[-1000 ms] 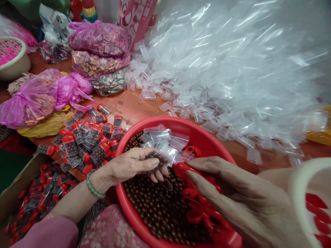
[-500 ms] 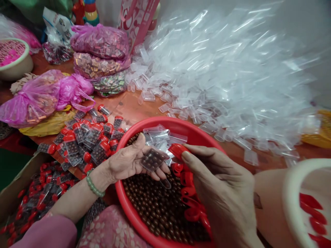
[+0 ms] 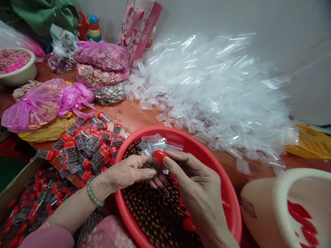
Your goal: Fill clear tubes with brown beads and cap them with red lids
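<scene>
Over the red basin (image 3: 162, 128), my left hand (image 3: 126, 174) is closed around a small clear plastic container (image 3: 150, 164) filled with dark brown balls. Pinched between the thumb and fingers of my right hand (image 3: 198, 184) is a red cap (image 3: 159, 156), at the container's upper end; whether it is seated I cannot tell. Another clear piece (image 3: 163, 191) shows below my left fingers. Loose brown balls (image 3: 144, 213) fill the basin's bottom. Clear containers (image 3: 155, 143) lie at its far side, and red caps (image 3: 189, 224) are partly hidden behind my right hand.
Capped, filled containers (image 3: 90, 141) are piled left of the basin, with more in a box (image 3: 24, 172) below. A large heap of clear containers (image 3: 207, 93) lies behind. At right stand a cream bucket (image 3: 280, 196) holding red caps and a yellow basket (image 3: 312, 141). Pink bags (image 3: 103, 55) sit back left.
My right hand has moved left, bringing the red cap to the container's end. My left thumb has come down over the container, which lay on the open palm before. The view has shifted slightly.
</scene>
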The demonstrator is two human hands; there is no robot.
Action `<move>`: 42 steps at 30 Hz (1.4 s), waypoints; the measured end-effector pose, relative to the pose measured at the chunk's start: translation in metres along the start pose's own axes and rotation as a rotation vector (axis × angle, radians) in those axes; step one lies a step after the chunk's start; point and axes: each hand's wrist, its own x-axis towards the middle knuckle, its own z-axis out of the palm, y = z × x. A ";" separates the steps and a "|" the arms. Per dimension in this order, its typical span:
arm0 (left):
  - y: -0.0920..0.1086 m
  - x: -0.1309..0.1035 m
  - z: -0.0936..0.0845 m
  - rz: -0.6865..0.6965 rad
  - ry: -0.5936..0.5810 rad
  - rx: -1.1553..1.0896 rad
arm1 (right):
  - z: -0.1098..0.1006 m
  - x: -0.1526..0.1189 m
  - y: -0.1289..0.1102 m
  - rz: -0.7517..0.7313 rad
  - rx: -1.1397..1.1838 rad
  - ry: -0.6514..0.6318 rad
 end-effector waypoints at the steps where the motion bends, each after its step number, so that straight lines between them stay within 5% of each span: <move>1: 0.000 0.000 0.000 0.002 0.001 0.024 | 0.000 0.000 0.000 -0.009 -0.008 -0.017; 11: 0.000 -0.003 0.002 0.001 0.023 0.211 | -0.009 -0.001 0.008 -0.139 -0.187 -0.151; 18: 0.006 -0.003 0.012 0.067 0.091 0.720 | -0.017 -0.001 0.019 -0.160 -0.217 -0.135; 27: 0.002 0.000 0.006 -0.020 0.070 0.380 | -0.012 -0.011 0.028 -0.350 -0.374 -0.023; 35: -0.002 -0.001 0.004 -0.016 0.105 0.103 | -0.013 -0.011 0.037 -0.719 -0.943 -0.129; 42: -0.008 -0.001 0.014 0.052 0.065 0.074 | -0.012 -0.010 0.029 -0.910 -1.061 -0.044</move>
